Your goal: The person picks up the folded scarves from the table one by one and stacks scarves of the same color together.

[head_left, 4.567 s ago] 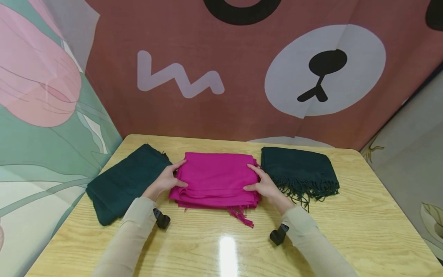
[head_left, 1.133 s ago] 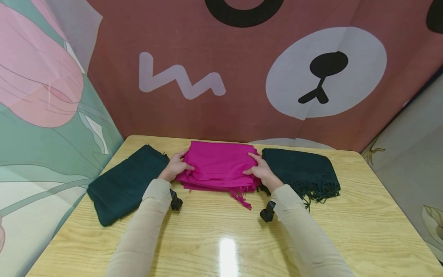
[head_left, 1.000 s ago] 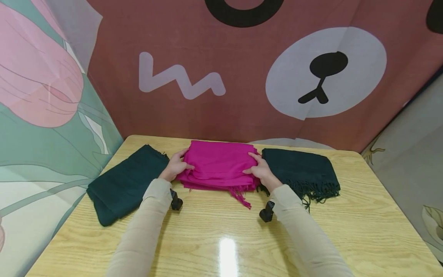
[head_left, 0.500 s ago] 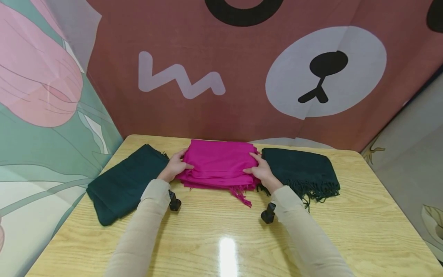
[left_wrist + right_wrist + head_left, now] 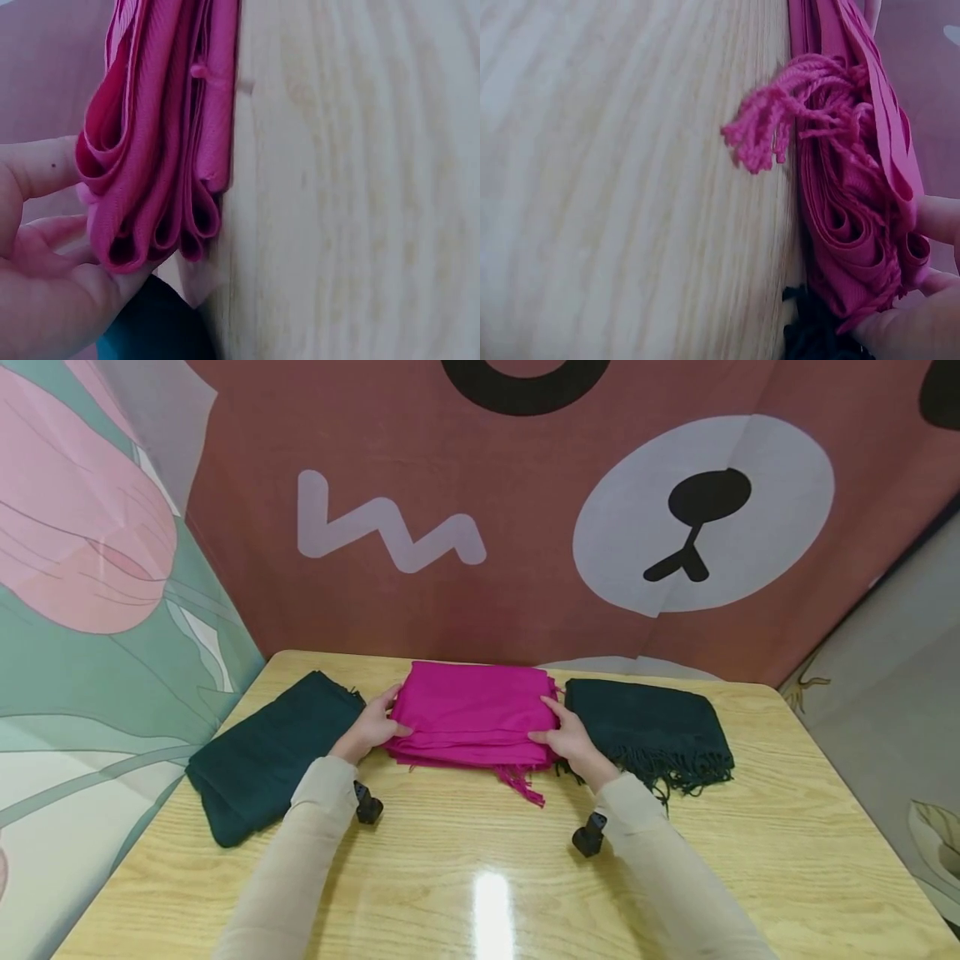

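A folded magenta scarf (image 5: 476, 697) with a fringe at its front right lies between two folded dark green scarves. At its left edge is my left hand (image 5: 370, 725), fingers spread along the side and thumb on the top near the front. In the left wrist view, the thumb touches the magenta layers (image 5: 161, 142) and the other fingers extend beside the stacked folds. My right hand (image 5: 572, 739) touches the right edge in a similar way, thumb and fingers fairly straight. The right wrist view shows the pink fringe (image 5: 795, 112) hanging from the folds near that hand.
One dark green scarf (image 5: 273, 760) lies slanted at the left of the wooden table (image 5: 435, 877). The other green scarf (image 5: 645, 718) lies at the right, fringe toward the front. A printed cloth backdrop (image 5: 517, 610) stands right behind the table's far edge.
Compared with several seconds ago, the magenta scarf sits farther back, near the table's far edge. In the last half second the left hand has slid slightly left and the scarf's front folds look straighter.
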{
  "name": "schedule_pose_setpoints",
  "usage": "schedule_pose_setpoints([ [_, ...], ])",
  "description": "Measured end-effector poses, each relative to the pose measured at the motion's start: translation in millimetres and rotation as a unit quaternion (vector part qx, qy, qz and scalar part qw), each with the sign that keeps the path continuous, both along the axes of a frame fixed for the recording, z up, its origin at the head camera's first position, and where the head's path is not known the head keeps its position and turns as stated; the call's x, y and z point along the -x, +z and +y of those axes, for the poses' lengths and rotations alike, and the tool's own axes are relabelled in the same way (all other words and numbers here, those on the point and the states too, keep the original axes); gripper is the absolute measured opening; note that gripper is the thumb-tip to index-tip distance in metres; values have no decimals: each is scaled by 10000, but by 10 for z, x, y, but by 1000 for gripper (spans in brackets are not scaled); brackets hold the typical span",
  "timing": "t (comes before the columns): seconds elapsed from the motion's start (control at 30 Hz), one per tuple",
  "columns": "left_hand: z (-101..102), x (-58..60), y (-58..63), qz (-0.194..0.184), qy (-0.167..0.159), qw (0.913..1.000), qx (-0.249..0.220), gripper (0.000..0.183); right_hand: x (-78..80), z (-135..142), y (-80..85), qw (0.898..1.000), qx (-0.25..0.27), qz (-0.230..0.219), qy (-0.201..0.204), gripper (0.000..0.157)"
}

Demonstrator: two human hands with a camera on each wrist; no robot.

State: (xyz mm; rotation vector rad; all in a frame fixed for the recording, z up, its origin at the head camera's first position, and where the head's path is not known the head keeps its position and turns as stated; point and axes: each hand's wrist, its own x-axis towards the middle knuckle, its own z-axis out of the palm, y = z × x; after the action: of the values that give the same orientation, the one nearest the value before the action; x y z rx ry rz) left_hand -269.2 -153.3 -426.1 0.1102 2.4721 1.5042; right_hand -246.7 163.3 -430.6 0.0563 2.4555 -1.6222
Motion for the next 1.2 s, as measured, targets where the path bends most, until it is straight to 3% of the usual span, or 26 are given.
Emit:
schedule_pose_setpoints([
  [0.57, -54, -235, 28, 452, -447, 9971, 415, 90, -319, 75, 44, 9989, 293, -119, 353, 67],
  [0.87, -96, -403, 62, 1013, -750, 9906, 538, 74, -471, 150, 69, 9978, 429, -111, 500, 63],
  [1.2, -133, -600, 154, 1156, -883, 9834, 1087, 62, -656, 241, 96, 9960, 532, -39, 712, 57],
])
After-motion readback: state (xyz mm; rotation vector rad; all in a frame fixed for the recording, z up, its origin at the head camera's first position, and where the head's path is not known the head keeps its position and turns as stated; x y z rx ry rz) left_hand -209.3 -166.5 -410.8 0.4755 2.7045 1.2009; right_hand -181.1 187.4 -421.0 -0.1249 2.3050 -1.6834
